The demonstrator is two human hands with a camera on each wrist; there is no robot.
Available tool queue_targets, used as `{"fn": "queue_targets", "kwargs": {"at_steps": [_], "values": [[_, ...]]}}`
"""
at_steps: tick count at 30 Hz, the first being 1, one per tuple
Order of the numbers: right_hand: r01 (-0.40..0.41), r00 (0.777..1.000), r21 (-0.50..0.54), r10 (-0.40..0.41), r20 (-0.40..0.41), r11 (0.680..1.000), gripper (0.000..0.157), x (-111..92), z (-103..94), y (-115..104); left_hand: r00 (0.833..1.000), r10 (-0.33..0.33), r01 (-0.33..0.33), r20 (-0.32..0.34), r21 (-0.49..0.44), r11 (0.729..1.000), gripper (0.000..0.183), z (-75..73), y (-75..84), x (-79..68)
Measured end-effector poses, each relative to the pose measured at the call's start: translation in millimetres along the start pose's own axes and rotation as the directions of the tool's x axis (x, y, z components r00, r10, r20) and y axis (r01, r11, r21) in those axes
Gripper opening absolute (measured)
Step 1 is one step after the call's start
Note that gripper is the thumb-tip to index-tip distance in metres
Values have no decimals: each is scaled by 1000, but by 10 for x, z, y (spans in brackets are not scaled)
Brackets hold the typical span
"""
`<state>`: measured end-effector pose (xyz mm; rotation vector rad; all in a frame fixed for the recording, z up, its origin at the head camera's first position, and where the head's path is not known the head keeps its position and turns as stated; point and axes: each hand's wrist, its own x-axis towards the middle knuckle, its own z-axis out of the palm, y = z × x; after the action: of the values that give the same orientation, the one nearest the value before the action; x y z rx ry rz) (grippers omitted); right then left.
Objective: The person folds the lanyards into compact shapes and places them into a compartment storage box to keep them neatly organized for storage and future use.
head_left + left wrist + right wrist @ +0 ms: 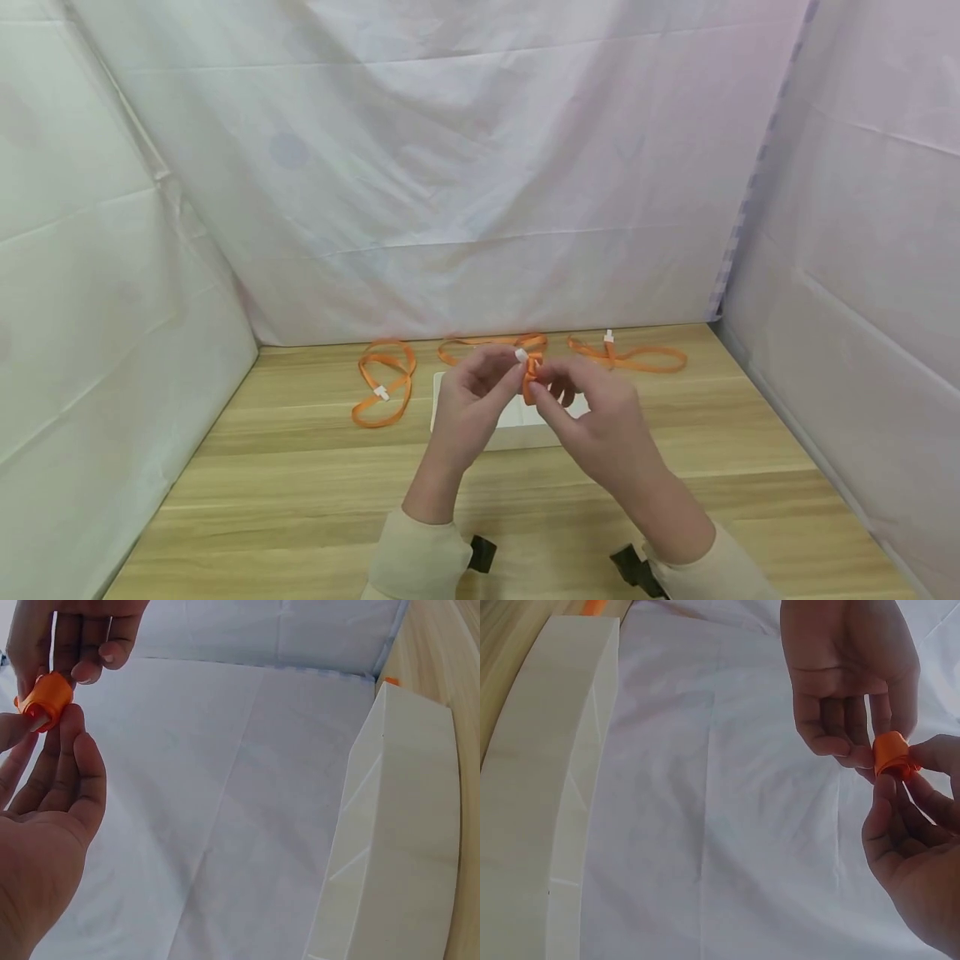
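An orange lanyard [531,390] with a white clip [521,355] is raised between both hands over a white box. It is wound into a small roll, as the coiled orange strap [890,750] in the right wrist view shows. My left hand [468,408] pinches it from the left, thumb and fingertips near the clip. From the right, the thumb and fingers of my right hand [606,417] grip the same roll. In the left wrist view, a fingertip pokes into the open end of the orange roll [54,691].
The white box [525,437], divided inside, stands on the wooden table [300,492] below the hands. Loose orange lanyards lie to its left [408,375], behind it [450,350] and to its right [660,360]. White cloth [480,167] hangs around the table's back and sides.
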<state>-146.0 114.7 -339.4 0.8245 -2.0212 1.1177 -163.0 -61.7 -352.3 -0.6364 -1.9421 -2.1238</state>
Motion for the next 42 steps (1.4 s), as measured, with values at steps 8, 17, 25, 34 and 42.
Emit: {"fn": "queue_targets", "kwargs": {"at_steps": [8,17,25,34,42], "values": [[-15,999,21,14,47,1000,12,-13,-11,15,1000,18,-18,5,-13,1000,17,-1,-10,-5],[-362,925,215,321,201,907,9,11,-95,11,999,41,-42,27,19,999,17,10,24,-23],[-238,971,34,238,-16,971,17,13,-51,-71,997,78,-80,19,99,992,15,35,46,-25],[-358,933,127,360,8,925,11,9,-49,-78,996,90,-92,25,93,991,16,27,3,-24],[-689,724,233,660,200,686,17,59,-93,-26,998,58,-59,30,42,997,17,-11,-44,-13]]}}
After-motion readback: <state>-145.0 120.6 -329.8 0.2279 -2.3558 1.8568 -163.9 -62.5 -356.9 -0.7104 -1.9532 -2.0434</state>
